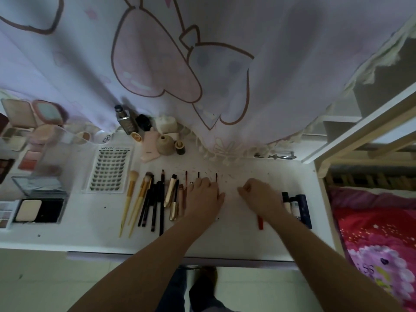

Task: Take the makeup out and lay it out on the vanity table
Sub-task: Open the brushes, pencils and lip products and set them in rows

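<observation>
Left hand (206, 194) over slim pencils (198, 175).

Brushes (144, 199) and pencils (161, 199): parallel row on table (90, 235), tips toward curtain, just right of lash tray (109, 168). Gold tubes (171, 194) next right in row. Lash tray: flat, rows of dark lashes. Compact (39, 210): open, beige pan, left of tray. Bottles (162, 136): cluster behind tray's right end. Dark tubes (297, 206) and red stick (260, 221): lying far right of tray.
</observation>
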A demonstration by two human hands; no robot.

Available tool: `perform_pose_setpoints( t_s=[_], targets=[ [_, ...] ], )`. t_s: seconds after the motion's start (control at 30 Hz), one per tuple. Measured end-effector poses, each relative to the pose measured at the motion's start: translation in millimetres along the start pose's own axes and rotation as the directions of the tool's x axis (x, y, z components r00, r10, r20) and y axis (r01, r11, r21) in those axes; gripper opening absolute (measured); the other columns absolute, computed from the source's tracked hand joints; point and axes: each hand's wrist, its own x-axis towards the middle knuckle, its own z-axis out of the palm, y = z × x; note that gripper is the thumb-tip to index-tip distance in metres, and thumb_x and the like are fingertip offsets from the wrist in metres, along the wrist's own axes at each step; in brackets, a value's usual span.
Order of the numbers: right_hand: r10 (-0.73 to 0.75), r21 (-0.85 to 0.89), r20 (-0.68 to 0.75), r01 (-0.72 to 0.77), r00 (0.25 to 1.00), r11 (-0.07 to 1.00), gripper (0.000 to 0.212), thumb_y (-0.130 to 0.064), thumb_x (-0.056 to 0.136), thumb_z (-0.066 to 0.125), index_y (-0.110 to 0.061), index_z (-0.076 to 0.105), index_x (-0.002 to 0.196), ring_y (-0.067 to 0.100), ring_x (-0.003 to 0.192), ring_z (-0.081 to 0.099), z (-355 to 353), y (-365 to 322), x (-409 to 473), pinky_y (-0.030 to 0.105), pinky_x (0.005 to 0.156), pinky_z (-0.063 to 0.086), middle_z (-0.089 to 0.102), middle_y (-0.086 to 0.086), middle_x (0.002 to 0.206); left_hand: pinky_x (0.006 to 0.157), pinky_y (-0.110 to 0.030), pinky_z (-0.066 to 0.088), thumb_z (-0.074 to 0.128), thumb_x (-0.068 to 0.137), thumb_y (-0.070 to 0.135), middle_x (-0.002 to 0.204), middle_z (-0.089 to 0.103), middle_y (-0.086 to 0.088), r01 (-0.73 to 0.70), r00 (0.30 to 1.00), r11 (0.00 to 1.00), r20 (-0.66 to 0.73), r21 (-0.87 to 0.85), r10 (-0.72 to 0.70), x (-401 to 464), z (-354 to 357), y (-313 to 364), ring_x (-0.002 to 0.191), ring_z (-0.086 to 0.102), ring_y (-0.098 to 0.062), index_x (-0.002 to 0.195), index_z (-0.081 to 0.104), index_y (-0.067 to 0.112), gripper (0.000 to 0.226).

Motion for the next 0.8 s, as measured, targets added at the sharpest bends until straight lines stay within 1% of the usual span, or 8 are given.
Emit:
perform_pose_setpoints(
  t_s=[0.07, 0.17, 0.33, 0.43, 0.53, 0.67, 0.73, 0.8],
  targets=[
    [0.027, -0.056, -0.055, -0.030, 0.998, 0.998, 0.032, -0.039, 0.096, 0.044, -0.012, 0.058, 0.106, 0.025, 0.097, 0.059, -22.7, 14.6, 15.5, 0.030, 0.076, 0.042, 0.064, 0.007, 0.106, 0.097, -0.038, 0.031, 0.038, 0.096, 0.039, 0.118, 0.052, -0.008, -0.065, 0.998, 0.998, 0.012, -0.015, 0.065, 2.2, 1.3, 19.1, 0.116, 0.041, -0.026, 0.110, 0.056, 0.012, 0.036],
    [0.066, -0.214, -0.008, -0.066, 0.998, 0.975, 0.041, -0.045, 0.097, 0.037, -0.013, 0.055, 0.114, 0.024, 0.101, 0.059, -31.5, 23.8, 38.3, 0.031, 0.075, 0.041, 0.062, 0.007, 0.111, 0.095, -0.038, 0.031, 0.038, 0.097, 0.036, 0.116, 0.053, -0.009, -0.144, 0.988, 0.989, 0.053, -0.031, 0.145, 4.4, 11.0, 50.1, 0.113, 0.043, -0.026, 0.112, 0.056, 0.010, 0.035],
    [0.087, -0.319, 0.047, -0.068, 0.995, 0.945, 0.041, -0.046, 0.095, 0.041, -0.012, 0.055, 0.113, 0.024, 0.103, 0.059, -22.4, 20.4, 55.3, 0.030, 0.074, 0.040, 0.062, 0.007, 0.111, 0.092, -0.038, 0.033, 0.035, 0.098, 0.035, 0.118, 0.054, -0.010, -0.059, 0.991, 0.998, 0.114, -0.034, 0.063, 15.5, 27.2, 71.6, 0.112, 0.045, -0.027, 0.115, 0.053, 0.012, 0.034],
    [0.093, -0.209, 0.059, -0.078, 0.994, 0.975, 0.036, -0.041, 0.095, 0.043, -0.010, 0.057, 0.106, 0.025, 0.099, 0.059, -22.0, 19.7, 56.1, 0.029, 0.073, 0.041, 0.062, 0.007, 0.106, 0.092, -0.038, 0.034, 0.032, 0.099, 0.036, 0.117, 0.055, -0.011, -0.007, 0.990, 0.996, 0.138, -0.087, 0.019, 15.4, 28.5, 71.0, 0.112, 0.045, -0.027, 0.113, 0.055, 0.011, 0.037],
    [0.034, 0.037, 0.075, -0.037, 0.997, 0.999, 0.035, -0.039, 0.095, 0.044, -0.007, 0.059, 0.094, 0.024, 0.088, 0.059, -25.7, 15.8, 54.0, 0.028, 0.065, 0.040, 0.061, 0.010, 0.094, 0.090, -0.037, 0.037, 0.029, 0.101, 0.035, 0.114, 0.057, -0.011, 0.023, 0.993, 0.989, 0.115, -0.149, -0.005, 14.1, 18.2, 65.3, 0.109, 0.049, -0.028, 0.112, 0.056, 0.009, 0.039],
    [-0.060, 0.352, 0.065, 0.034, 0.996, 0.936, 0.032, -0.026, 0.097, 0.043, -0.011, 0.054, 0.071, 0.013, 0.060, 0.046, -42.5, 1.8, 30.3, 0.022, 0.053, 0.033, 0.062, 0.007, 0.082, 0.069, -0.031, 0.042, 0.029, 0.102, 0.026, 0.097, 0.063, -0.014, 0.098, 0.976, 0.867, 0.218, -0.488, 0.013, 12.6, -8.0, 52.0, 0.082, 0.059, -0.027, 0.107, 0.053, 0.002, 0.035],
    [-0.114, 0.384, 0.134, 0.054, 0.984, 0.922, 0.028, -0.022, 0.097, 0.042, -0.009, 0.058, 0.079, 0.011, 0.056, 0.044, -53.6, -2.7, 15.6, 0.021, 0.051, 0.034, 0.060, 0.003, 0.075, 0.061, -0.029, 0.038, 0.028, 0.103, 0.022, 0.078, 0.056, -0.006, 0.036, 0.972, 0.853, 0.216, -0.520, 0.091, 8.9, -25.7, 41.8, 0.065, 0.049, -0.020, 0.110, 0.052, 0.000, 0.033],
    [-0.214, 0.328, 0.216, 0.136, 0.953, 0.935, 0.030, -0.026, 0.098, 0.044, -0.008, 0.065, 0.086, 0.010, 0.053, 0.044, -69.4, -9.8, -0.2, 0.020, 0.049, 0.034, 0.060, -0.002, 0.068, 0.059, -0.029, 0.037, 0.028, 0.103, 0.022, 0.076, 0.052, -0.002, -0.083, 0.963, 0.870, 0.184, -0.487, 0.195, 0.2, -44.5, 29.1, 0.064, 0.047, -0.019, 0.113, 0.050, 0.004, 0.030]
  ],
)
